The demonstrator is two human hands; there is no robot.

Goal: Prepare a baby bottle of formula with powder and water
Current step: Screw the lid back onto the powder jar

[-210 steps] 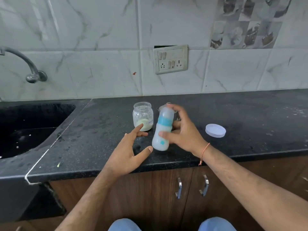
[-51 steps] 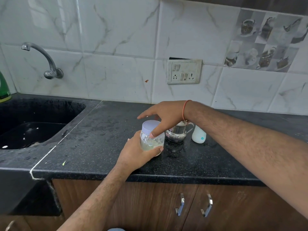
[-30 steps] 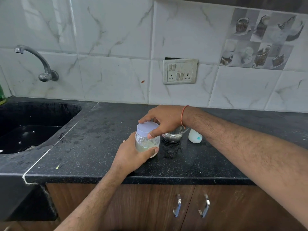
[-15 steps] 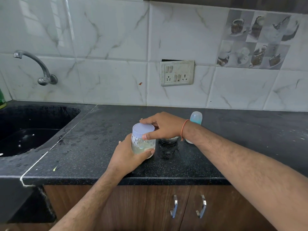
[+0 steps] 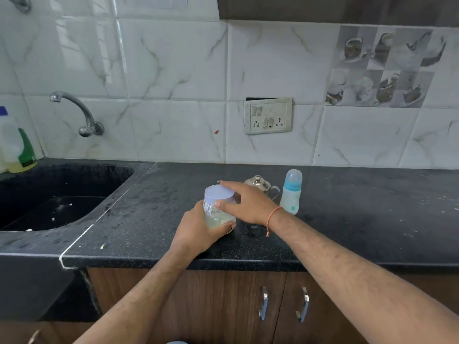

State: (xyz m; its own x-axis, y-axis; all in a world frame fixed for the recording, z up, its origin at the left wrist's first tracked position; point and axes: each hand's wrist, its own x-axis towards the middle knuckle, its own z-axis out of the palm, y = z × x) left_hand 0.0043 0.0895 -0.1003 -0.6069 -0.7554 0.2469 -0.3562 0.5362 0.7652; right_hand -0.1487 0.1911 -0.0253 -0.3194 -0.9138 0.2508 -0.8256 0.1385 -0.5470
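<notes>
left hand round clear glass jar, right hand gripping its round lid

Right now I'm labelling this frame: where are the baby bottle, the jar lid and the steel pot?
baby bottle [image 5: 290, 197]: head view, on its white body.
jar lid [image 5: 218, 192]: head view, on its flat top.
steel pot [image 5: 258, 182]: head view, on its domed cover.
</notes>
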